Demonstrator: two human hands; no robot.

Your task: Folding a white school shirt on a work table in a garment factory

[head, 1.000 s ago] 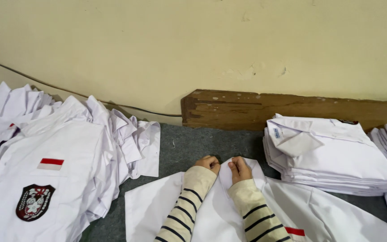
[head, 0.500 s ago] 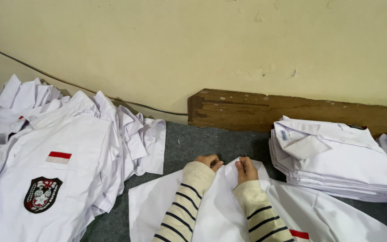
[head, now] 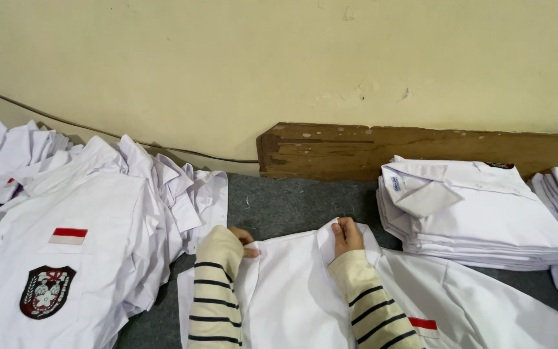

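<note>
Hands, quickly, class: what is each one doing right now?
Left hand: closed, pinching the white shirt at its collar.
Right hand: closed, gripping the same collar.

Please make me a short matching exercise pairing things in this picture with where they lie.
Things:
1. folded shirt stack
2. loose shirt pile
3. wooden board
4. spread shirt

Places:
A. against the wall
B. under both hands
C. on the right
D. on the left

Pairs: 1-C, 2-D, 3-A, 4-B. The left hand and right hand pinch the spread shirt's top edge.
</note>
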